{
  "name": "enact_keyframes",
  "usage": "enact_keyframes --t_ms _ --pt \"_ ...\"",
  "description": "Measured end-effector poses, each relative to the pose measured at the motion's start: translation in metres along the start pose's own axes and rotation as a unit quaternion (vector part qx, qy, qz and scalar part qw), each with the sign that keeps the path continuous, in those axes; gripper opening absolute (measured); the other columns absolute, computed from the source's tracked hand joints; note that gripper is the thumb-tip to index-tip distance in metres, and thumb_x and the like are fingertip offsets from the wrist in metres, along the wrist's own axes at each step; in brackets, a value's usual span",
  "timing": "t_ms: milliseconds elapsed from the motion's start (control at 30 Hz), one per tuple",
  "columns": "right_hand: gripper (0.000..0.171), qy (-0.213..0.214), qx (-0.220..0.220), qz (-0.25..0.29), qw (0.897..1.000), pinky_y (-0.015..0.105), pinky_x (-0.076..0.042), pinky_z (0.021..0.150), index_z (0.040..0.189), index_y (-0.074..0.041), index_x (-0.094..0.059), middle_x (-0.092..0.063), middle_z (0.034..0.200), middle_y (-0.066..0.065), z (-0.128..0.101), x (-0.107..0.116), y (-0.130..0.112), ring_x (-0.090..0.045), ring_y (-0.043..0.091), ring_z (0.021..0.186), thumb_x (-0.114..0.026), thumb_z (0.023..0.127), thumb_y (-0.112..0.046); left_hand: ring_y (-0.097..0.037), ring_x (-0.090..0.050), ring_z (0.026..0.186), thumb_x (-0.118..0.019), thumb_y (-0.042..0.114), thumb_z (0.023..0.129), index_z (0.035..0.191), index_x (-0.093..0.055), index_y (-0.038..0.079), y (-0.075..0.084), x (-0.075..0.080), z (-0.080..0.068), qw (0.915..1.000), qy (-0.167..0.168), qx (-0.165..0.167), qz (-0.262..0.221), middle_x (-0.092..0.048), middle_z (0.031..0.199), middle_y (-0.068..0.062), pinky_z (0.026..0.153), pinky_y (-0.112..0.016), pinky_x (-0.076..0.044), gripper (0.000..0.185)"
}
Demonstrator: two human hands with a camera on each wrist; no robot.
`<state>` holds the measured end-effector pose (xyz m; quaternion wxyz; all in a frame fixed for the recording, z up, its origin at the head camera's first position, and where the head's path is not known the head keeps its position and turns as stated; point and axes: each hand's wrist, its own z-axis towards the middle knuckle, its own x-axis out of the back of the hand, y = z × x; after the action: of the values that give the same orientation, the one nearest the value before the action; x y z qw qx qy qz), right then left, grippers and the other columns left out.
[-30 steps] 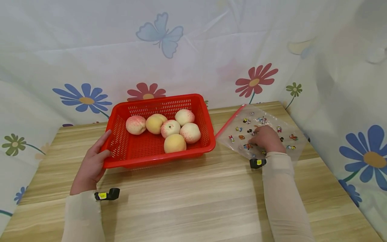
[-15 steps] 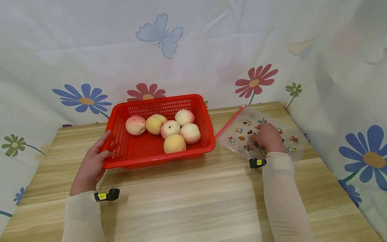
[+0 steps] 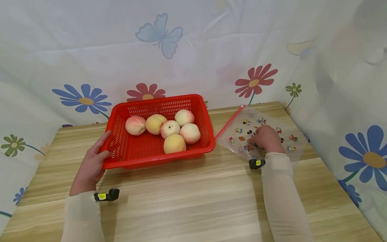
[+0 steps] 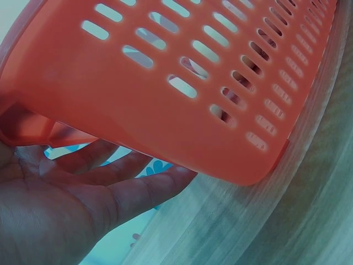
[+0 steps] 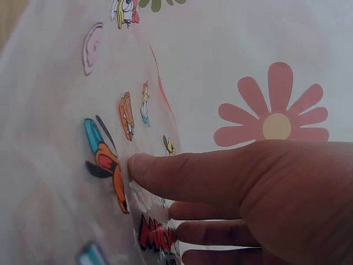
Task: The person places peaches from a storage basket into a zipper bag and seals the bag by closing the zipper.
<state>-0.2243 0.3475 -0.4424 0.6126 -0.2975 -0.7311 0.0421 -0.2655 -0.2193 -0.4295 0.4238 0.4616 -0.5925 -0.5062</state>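
A red plastic basket (image 3: 157, 99) stands on the wooden table (image 3: 193, 201) with several peaches (image 3: 174, 143) inside. My left hand (image 3: 90, 164) rests against the basket's left wall, thumb near the front corner. In the left wrist view the straight fingers (image 4: 138, 187) lie along the slotted red basket (image 4: 193, 83) wall. To the right lies a clear zip bag (image 3: 239, 122) printed with small cartoon figures, its red zip strip (image 3: 228, 122) facing the basket. My right hand (image 3: 267, 138) presses down on it. In the right wrist view a fingertip (image 5: 138, 165) touches the bag (image 5: 55, 138).
A white cloth with flowers and a butterfly (image 3: 181, 50) hangs close behind the table and along its right side. Bare wood runs along the table's near half. The table's right edge is just beyond the bag.
My right hand has shifted slightly on the bag, and the bag has settled a little flatter. The left hand and the basket have not moved.
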Motion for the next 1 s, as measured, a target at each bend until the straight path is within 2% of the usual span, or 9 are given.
enact_keyframes --t_ms 100,167,267,500,733,800,867,933,1000 --pt "0.027 -0.001 0.0 0.008 1.0 0.031 -0.044 0.052 0.09 0.0 -0.068 -0.061 0.075 0.009 0.0014 -0.0016 0.0005 -0.053 0.022 0.066 -0.071 0.084 -0.027 -0.013 -0.047 0.115 -0.042 0.002 0.098 0.152 -0.023 0.04 0.0003 0.0 0.0 1.0 0.001 0.0 -0.001 -0.01 0.163 -0.004 0.078 -0.027 -0.058 0.069" --pt "0.036 -0.002 0.001 0.011 1.0 0.038 -0.051 0.063 0.106 0.003 -0.067 -0.065 0.095 0.018 0.0019 -0.0026 0.0009 -0.057 0.027 0.078 -0.07 0.084 -0.026 -0.014 -0.046 0.116 -0.042 0.002 0.098 0.152 -0.023 0.04 0.0004 0.0 -0.0001 1.0 0.001 0.0 -0.002 -0.01 0.164 -0.004 0.079 -0.027 -0.058 0.069" --pt "0.048 0.0 0.01 0.011 1.0 0.045 -0.052 0.079 0.121 0.006 -0.062 -0.061 0.119 0.025 0.0019 -0.0029 0.0012 -0.057 0.031 0.092 -0.07 0.084 -0.025 -0.014 -0.046 0.117 -0.043 0.002 0.098 0.152 -0.023 0.041 0.0003 0.0001 -0.0001 1.0 0.001 0.001 -0.003 -0.01 0.164 -0.003 0.079 -0.027 -0.058 0.069" --pt "0.03 0.0 0.026 0.009 1.0 0.033 -0.043 0.062 0.1 0.002 -0.068 -0.062 0.093 0.016 0.0024 -0.0018 0.002 -0.052 0.026 0.078 -0.07 0.083 -0.023 -0.013 -0.048 0.115 -0.043 0.002 0.098 0.152 -0.024 0.041 -0.0001 0.0005 -0.0004 1.0 0.001 0.001 -0.002 -0.01 0.164 -0.004 0.079 -0.027 -0.058 0.069" --pt "0.022 0.002 0.029 0.005 1.0 0.031 -0.038 0.053 0.085 -0.001 -0.067 -0.057 0.074 0.01 0.0019 -0.001 0.001 -0.05 0.023 0.066 -0.07 0.082 -0.022 -0.012 -0.049 0.114 -0.043 0.001 0.098 0.152 -0.023 0.039 0.0002 0.0002 -0.0002 1.0 -0.002 -0.004 -0.003 -0.01 0.163 -0.004 0.079 -0.028 -0.058 0.069" --pt "0.027 0.004 0.028 0.001 1.0 0.036 -0.047 0.06 0.094 0.001 -0.068 -0.064 0.085 0.016 0.0009 -0.0002 0.0005 -0.055 0.027 0.074 -0.07 0.082 -0.022 -0.012 -0.049 0.114 -0.042 0.001 0.098 0.152 -0.023 0.039 0.0002 0.0001 -0.0002 1.0 -0.003 -0.006 -0.003 -0.01 0.163 -0.004 0.079 -0.028 -0.058 0.069" --pt "0.04 0.003 0.02 0.005 1.0 0.043 -0.053 0.073 0.111 0.004 -0.065 -0.065 0.107 0.023 -0.0004 0.0007 -0.0002 -0.059 0.032 0.088 -0.07 0.083 -0.023 -0.012 -0.049 0.114 -0.042 0.001 0.098 0.152 -0.023 0.039 0.0003 0.0 -0.0002 1.0 -0.004 -0.007 -0.002 -0.01 0.163 -0.004 0.079 -0.027 -0.058 0.069" --pt "0.054 0.002 0.012 0.007 1.0 0.05 -0.052 0.087 0.127 0.006 -0.058 -0.057 0.127 0.028 -0.0015 0.0016 -0.0011 -0.058 0.036 0.103 -0.069 0.084 -0.025 -0.012 -0.049 0.114 -0.043 0.001 0.098 0.153 -0.023 0.039 0.0003 0.0 -0.0002 1.0 -0.004 -0.007 -0.002 -0.01 0.163 -0.004 0.079 -0.027 -0.058 0.069" --pt "0.062 0.001 0.002 0.012 1.0 0.053 -0.05 0.092 0.134 0.005 -0.051 -0.052 0.136 0.027 -0.0022 0.0021 -0.0022 -0.055 0.038 0.11 -0.07 0.084 -0.027 -0.011 -0.049 0.114 -0.043 0.002 0.098 0.153 -0.023 0.039 0.0005 -0.0002 -0.0002 1.0 -0.004 -0.006 -0.001 -0.01 0.163 -0.004 0.079 -0.027 -0.058 0.069"
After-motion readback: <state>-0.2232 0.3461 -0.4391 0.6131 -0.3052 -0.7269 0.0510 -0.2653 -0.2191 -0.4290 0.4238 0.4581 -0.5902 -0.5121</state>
